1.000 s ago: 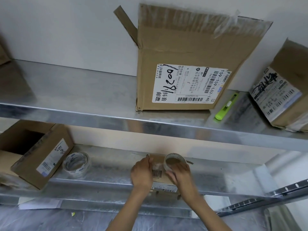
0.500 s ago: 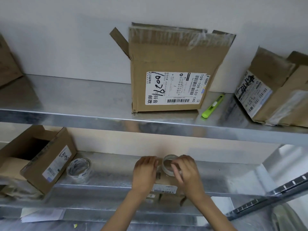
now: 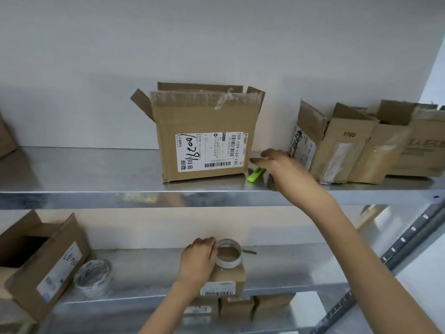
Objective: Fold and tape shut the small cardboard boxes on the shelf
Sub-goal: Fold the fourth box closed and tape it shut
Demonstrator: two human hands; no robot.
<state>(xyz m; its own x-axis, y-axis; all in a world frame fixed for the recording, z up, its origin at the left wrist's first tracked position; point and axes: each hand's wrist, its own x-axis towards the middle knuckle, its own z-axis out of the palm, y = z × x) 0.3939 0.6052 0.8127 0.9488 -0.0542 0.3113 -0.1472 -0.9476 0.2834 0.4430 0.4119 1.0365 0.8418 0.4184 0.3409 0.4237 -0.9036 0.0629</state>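
Right hand (image 3: pixel 283 171) has left the roll (image 3: pixel 228 253) and risen to the upper shelf (image 3: pixel 84 169), fingers spread just above the cutter (image 3: pixel 255 175), whose long axis slants toward the palm, while the left hand (image 3: pixel 197 261) grips the roll on the box (image 3: pixel 227 279) below.

Upper shelf (image 3: pixel 84 179): is carrying open labelled carton (image 3: pixel 204 145), green cutter (image 3: pixel 256 174), leaning cartons (image 3: pixel 349 150).
Lower shelf (image 3: pixel 144 268): is carrying small box (image 3: pixel 231 277), tape roll (image 3: pixel 94 280), open carton (image 3: pixel 43 261).

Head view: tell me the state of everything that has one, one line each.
large box: upright, flaps open
small box: flaps down, tape roll on top
tape roll: gripped by left hand
green cutter: lying on upper shelf
right hand: open, over green cutter
lower-left box: open
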